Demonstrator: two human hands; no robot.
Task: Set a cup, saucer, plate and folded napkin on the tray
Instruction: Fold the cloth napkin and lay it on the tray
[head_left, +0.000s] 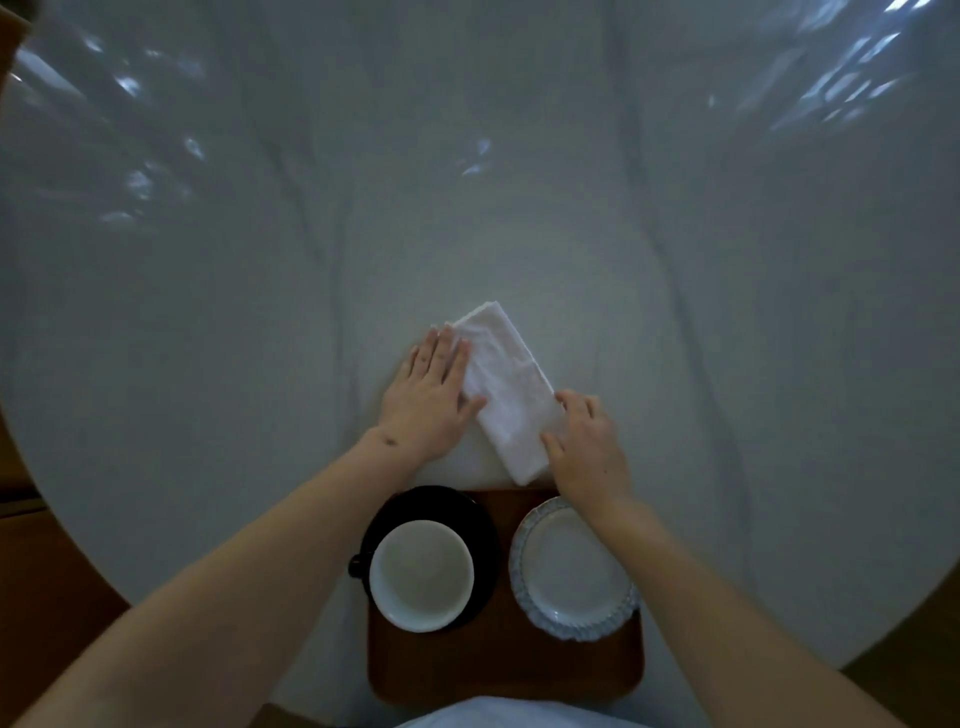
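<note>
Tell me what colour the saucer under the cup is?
Black. The saucer shows dark around the white-lined cup in the head view.

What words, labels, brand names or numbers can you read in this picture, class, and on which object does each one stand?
None can be read. The napkin, cup, saucer, plate and tray show no lettering; the plate's rim carries only a blurred pattern.

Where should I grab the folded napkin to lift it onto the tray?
Probably pinch the folded napkin at its near short end, beside the right hand. It lies flat as a long diagonal strip with that end almost at the tray, so sliding fingers under there suits.
</note>
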